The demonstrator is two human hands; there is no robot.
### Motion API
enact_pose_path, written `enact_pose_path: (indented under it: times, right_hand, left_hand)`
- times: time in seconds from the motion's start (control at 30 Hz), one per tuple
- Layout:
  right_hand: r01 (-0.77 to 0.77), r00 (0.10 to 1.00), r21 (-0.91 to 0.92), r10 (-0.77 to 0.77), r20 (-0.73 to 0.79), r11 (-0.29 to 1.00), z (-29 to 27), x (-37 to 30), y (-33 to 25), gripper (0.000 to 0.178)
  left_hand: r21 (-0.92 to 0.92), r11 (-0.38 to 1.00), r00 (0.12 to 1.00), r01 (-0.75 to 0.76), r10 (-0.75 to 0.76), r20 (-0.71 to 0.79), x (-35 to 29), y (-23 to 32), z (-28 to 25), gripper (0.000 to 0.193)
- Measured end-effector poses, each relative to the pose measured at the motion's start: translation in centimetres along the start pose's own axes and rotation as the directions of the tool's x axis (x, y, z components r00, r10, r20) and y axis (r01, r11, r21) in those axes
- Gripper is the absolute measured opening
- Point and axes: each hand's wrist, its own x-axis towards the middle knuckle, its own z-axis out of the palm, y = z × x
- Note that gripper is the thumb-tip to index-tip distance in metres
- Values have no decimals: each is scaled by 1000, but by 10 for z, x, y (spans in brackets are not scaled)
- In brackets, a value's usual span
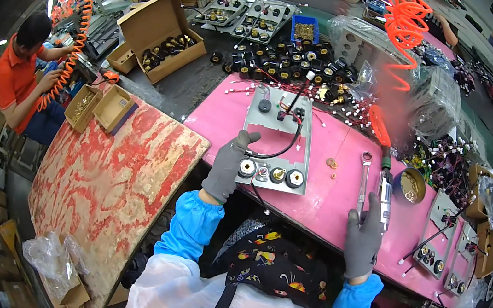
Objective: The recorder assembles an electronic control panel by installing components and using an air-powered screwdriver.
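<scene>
A grey metal panel (258,120) with round fittings along its near edge and a black cable lies on the pink work surface. My left hand (228,167), in a grey glove, grips the panel's left edge, the thumb reaching over it. My right hand (364,238), also gloved, is at the right. A combination wrench (364,183) extends from between its thumb and fingers, head pointing away from me. Right beside these fingers is a silver air screwdriver (385,197) on an orange coiled hose (406,25); its lower end is partly hidden by the hand.
Black round parts (298,63) and white-tipped wires are heaped behind the panel. A round tin (411,185) of small parts stands right of the screwdriver. More assembled panels (435,236) lie farther right. An open cardboard box (168,40) stands at far left; a co-worker (29,70) is beyond.
</scene>
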Motion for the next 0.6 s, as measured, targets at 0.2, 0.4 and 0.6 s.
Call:
enact_pose_path:
  times: [0.2,0.4,0.6]
  right_hand:
    - [333,894,-348,-411,-181,876,7,1,-15,36]
    - [398,912,-319,-408,36,860,26,3,4,28]
    - [395,912,-322,-408,29,860,27,2,5,26]
  left_hand:
    - [-300,953,999,33,-26,29,2,0,-19,71]
    - [-441,894,995,-74,95,25,-8,-17,-26,64]
    - [216,937,937,-274,311,-159,-17,-14,-16,56]
